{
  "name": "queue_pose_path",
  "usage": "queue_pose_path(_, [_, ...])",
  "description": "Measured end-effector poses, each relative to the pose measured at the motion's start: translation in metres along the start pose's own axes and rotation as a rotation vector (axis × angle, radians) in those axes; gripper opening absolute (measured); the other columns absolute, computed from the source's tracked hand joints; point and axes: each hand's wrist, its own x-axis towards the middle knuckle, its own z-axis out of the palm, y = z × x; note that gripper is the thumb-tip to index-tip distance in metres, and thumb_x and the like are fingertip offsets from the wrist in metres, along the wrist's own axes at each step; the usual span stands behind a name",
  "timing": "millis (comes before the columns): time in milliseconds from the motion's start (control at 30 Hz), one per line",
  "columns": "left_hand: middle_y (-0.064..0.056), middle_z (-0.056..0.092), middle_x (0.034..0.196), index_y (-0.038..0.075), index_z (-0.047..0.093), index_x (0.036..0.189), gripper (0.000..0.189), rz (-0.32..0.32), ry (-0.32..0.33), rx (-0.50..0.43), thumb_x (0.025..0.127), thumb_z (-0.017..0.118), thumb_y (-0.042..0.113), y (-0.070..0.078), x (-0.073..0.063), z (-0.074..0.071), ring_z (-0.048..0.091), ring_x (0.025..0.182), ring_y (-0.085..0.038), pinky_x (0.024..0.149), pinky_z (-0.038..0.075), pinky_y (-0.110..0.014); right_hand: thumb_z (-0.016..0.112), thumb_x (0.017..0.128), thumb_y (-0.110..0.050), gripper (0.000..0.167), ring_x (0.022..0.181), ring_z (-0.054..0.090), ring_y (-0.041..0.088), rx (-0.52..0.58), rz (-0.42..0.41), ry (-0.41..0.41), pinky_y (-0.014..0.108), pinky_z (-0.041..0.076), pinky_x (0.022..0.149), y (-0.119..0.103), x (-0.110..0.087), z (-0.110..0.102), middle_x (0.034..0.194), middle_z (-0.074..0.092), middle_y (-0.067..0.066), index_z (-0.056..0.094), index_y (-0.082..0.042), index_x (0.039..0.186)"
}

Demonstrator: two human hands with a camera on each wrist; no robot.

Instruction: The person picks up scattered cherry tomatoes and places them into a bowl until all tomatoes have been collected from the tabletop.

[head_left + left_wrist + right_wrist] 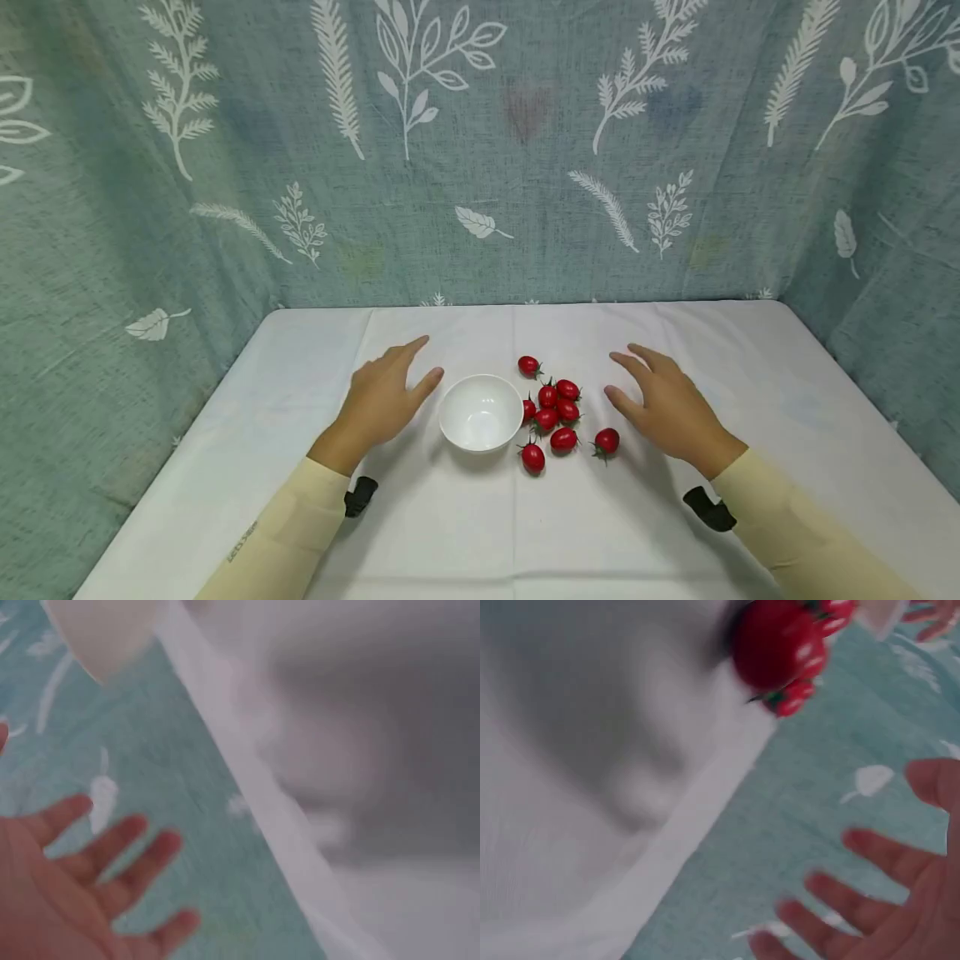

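Note:
A round white bowl (481, 442) stands on the white cloth, with nothing inside it. Several red cherry tomatoes (563, 440) with green stems lie loosely grouped just right of the bowl. To the bowl's left hovers my left hand (381, 398), fingers spread and holding nothing; its palm and parted fingers (139, 866) also show in the left wrist view. My right hand (666, 407) is held to the right of the tomatoes, its fingers apart and nothing in them. The tomato (607, 441) with its stem toward me is the one closest to that hand.
A white cloth (450, 533) covers the table. Behind it and along both sides hangs a blue-green curtain (525, 233) with white leaf prints. Black straps (362, 497) sit at the wrists below the cream sleeves (281, 533).

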Motion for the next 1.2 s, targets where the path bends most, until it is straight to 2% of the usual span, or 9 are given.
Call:
queue_pose_path(67, [-0.010, 0.042, 0.156, 0.028, 0.027, 0.158, 0.074, 0.051, -0.063, -0.134, 0.097, 0.047, 0.065, 0.007, -0.003, 0.004, 0.044, 0.141, -0.036, 0.110, 0.033, -0.066, 0.062, 0.098, -0.035, 0.050, 0.136, 0.045, 0.042, 0.067, -0.003, -0.028, 0.061, 0.039, 0.108, -0.004, -0.003, 0.003, 0.147, 0.050, 0.019, 0.056, -0.010, 0.141])
queue_pose_path(167, [-0.008, 0.037, 0.158, 0.032, 0.021, 0.159, 0.080, 0.084, -0.187, -0.321, 0.094, 0.059, 0.059, 0.012, -0.006, 0.011, 0.045, 0.140, -0.033, 0.108, 0.039, -0.061, 0.063, 0.098, -0.031, 0.042, 0.131, 0.050, 0.038, 0.137, -0.018, -0.068, 0.058, 0.044, 0.105, -0.010, -0.008, 0.008, 0.139, 0.056, 0.013, 0.061, -0.012, 0.135])
queue_pose_path(267, [-0.006, 0.036, 0.158, 0.033, 0.020, 0.159, 0.088, 0.087, -0.266, -0.407, 0.090, 0.069, 0.054, 0.010, -0.007, 0.019, 0.045, 0.139, -0.031, 0.108, 0.040, -0.059, 0.064, 0.097, -0.025, 0.035, 0.127, 0.053, 0.034, 0.169, -0.053, -0.073, 0.056, 0.047, 0.102, -0.011, -0.012, 0.010, 0.133, 0.060, 0.009, 0.064, -0.013, 0.130])
queue_pose_path(433, [-0.006, 0.042, 0.154, 0.035, 0.021, 0.158, 0.099, 0.061, -0.312, -0.395, 0.081, 0.078, 0.054, 0.003, -0.009, 0.028, 0.045, 0.139, -0.031, 0.110, 0.038, -0.057, 0.063, 0.096, -0.013, 0.030, 0.123, 0.056, 0.032, 0.172, -0.121, -0.101, 0.053, 0.049, 0.099, -0.004, -0.016, 0.009, 0.128, 0.061, 0.007, 0.066, -0.012, 0.126])
queue_pose_path(633, [-0.005, 0.045, 0.153, 0.034, 0.022, 0.159, 0.108, 0.090, -0.340, -0.376, 0.073, 0.086, 0.051, -0.001, -0.013, 0.031, 0.048, 0.136, -0.027, 0.109, 0.039, -0.055, 0.061, 0.092, -0.009, 0.036, 0.127, 0.053, 0.031, 0.183, -0.110, -0.266, 0.051, 0.050, 0.098, 0.004, -0.020, 0.009, 0.135, 0.057, 0.007, 0.065, -0.015, 0.128])
queue_pose_path(733, [-0.004, 0.046, 0.152, 0.032, 0.023, 0.159, 0.110, 0.106, -0.345, -0.387, 0.071, 0.089, 0.047, -0.002, -0.014, 0.030, 0.050, 0.134, -0.026, 0.109, 0.039, -0.055, 0.061, 0.087, -0.007, 0.040, 0.125, 0.054, 0.028, 0.179, -0.136, -0.305, 0.046, 0.051, 0.094, 0.005, -0.020, 0.011, 0.133, 0.058, 0.004, 0.066, -0.016, 0.126])
queue_pose_path(1000, [-0.007, 0.052, 0.147, 0.028, 0.021, 0.160, 0.112, 0.138, -0.360, -0.401, 0.072, 0.089, 0.045, -0.004, -0.013, 0.029, 0.051, 0.134, -0.024, 0.110, 0.038, -0.054, 0.068, 0.085, -0.004, 0.034, 0.102, 0.059, 0.011, 0.137, -0.205, -0.302, 0.031, 0.053, 0.084, 0.007, -0.017, 0.019, 0.113, 0.063, -0.006, 0.070, -0.014, 0.117])
queue_pose_path(1200, [-0.005, 0.053, 0.146, 0.033, 0.022, 0.159, 0.110, 0.130, -0.365, -0.404, 0.072, 0.088, 0.047, -0.007, -0.013, 0.031, 0.052, 0.133, -0.022, 0.110, 0.038, -0.053, 0.074, 0.084, -0.007, 0.030, 0.097, 0.060, 0.007, 0.111, -0.232, -0.265, 0.030, 0.054, 0.084, 0.009, -0.016, 0.025, 0.106, 0.064, -0.009, 0.072, -0.016, 0.112])
